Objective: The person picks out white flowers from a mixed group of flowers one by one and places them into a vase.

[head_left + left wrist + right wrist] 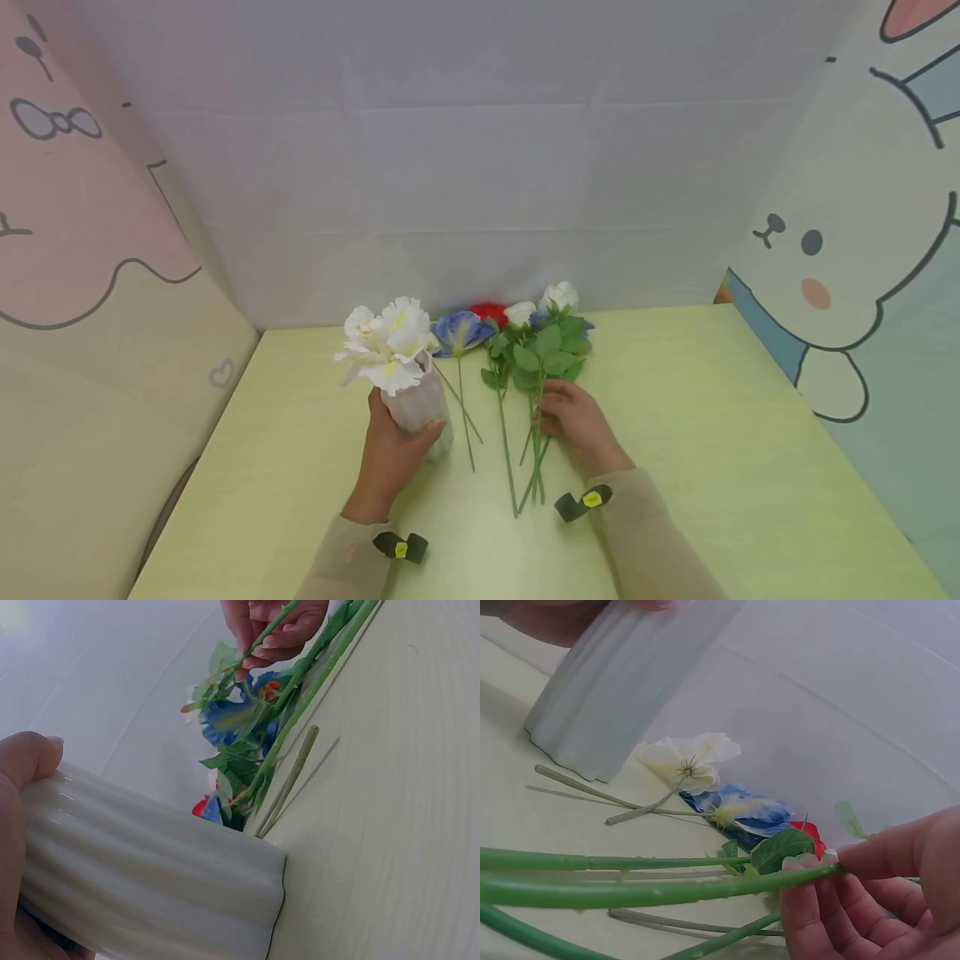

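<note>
A white ribbed vase (423,410) is gripped round its side by my left hand (392,460), thumb toward me. Large ruffled white flowers (386,346) stand at its mouth. My right hand (581,427) pinches a green stem (780,881) between thumb and fingers, just below a cluster of green leaves (551,354). A white rose (560,297) shows above those leaves. Other green stems (667,862) run beside the pinched one, close to the right hand. In the left wrist view the vase's base (277,900) is down at the tabletop.
Between the hands lie a blue flower (459,332), a red flower (489,313) and another white rose (520,313), stems toward me on the pale yellow table (712,400). A white cloth backdrop (465,183) rises behind. Cartoon-printed cloths (847,275) stand at both sides.
</note>
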`<action>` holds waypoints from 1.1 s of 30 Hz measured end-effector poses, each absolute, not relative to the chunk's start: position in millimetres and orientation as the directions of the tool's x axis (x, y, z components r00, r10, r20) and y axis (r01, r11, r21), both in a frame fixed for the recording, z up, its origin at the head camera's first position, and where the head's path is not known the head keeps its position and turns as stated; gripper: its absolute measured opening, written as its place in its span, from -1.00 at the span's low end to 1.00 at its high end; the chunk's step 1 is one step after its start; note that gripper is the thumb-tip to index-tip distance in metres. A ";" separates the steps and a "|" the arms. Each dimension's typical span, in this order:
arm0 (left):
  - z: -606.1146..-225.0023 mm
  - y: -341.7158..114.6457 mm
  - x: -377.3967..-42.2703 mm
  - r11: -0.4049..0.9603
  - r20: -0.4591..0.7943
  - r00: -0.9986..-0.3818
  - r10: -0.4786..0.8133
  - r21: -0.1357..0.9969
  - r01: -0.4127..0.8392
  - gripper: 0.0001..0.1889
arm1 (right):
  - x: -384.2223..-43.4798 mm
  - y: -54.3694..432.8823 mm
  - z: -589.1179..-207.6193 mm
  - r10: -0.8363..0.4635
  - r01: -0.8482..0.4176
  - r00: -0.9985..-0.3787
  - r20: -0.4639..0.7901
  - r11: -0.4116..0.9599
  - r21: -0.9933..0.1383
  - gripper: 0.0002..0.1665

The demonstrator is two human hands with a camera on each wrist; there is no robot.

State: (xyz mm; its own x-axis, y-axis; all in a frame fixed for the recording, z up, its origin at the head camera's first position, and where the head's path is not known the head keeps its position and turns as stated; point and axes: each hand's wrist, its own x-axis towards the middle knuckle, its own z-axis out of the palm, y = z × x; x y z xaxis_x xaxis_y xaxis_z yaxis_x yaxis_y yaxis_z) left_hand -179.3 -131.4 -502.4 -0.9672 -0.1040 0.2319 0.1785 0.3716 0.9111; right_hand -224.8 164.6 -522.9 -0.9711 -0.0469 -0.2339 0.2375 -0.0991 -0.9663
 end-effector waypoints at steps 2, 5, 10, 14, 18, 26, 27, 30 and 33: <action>-502.4 -131.5 -179.3 0.371 0.232 -0.967 -0.104 0.911 0.179 0.07 | -225.3 163.8 -522.6 -0.056 0.228 -0.973 -0.223 -0.109 -0.968 -0.46; -502.4 -131.6 -179.4 0.372 0.232 -0.967 -0.104 0.911 0.178 0.07 | -225.5 162.8 -521.4 -0.071 0.214 -0.976 -0.206 -0.121 -0.969 -0.48; -501.6 -131.2 -179.5 0.374 0.237 -0.966 -0.105 0.909 0.183 0.06 | -225.1 162.2 -518.3 -0.084 0.194 -0.979 -0.185 -0.125 -0.973 -0.50; -501.1 -131.3 -179.1 0.379 0.236 -0.966 -0.102 0.908 0.181 0.06 | -222.5 162.1 -513.1 -0.084 0.183 -0.981 -0.174 -0.115 -0.976 -0.51; -500.7 -131.4 -179.0 0.378 0.235 -0.967 -0.100 0.908 0.181 0.06 | -218.0 161.8 -505.4 -0.095 0.169 -0.983 -0.160 -0.105 -0.980 -0.50; -499.9 -130.9 -178.7 0.381 0.229 -0.969 -0.096 0.907 0.177 0.06 | -211.3 159.0 -492.0 -0.084 0.123 -0.990 -0.114 -0.100 -0.987 -0.53; -499.8 -130.9 -178.7 0.384 0.228 -0.969 -0.095 0.906 0.176 0.06 | -210.5 158.5 -490.4 -0.082 0.118 -0.991 -0.110 -0.098 -0.988 -0.53; -499.9 -131.1 -178.7 0.383 0.230 -0.969 -0.095 0.906 0.177 0.06 | -208.5 157.0 -486.6 -0.078 0.098 -0.993 -0.091 -0.080 -0.992 -0.54; -500.3 -131.3 -178.8 0.385 0.230 -0.968 -0.099 0.906 0.176 0.06 | -207.1 156.0 -483.8 -0.075 0.073 -0.995 -0.069 -0.058 -0.996 -0.54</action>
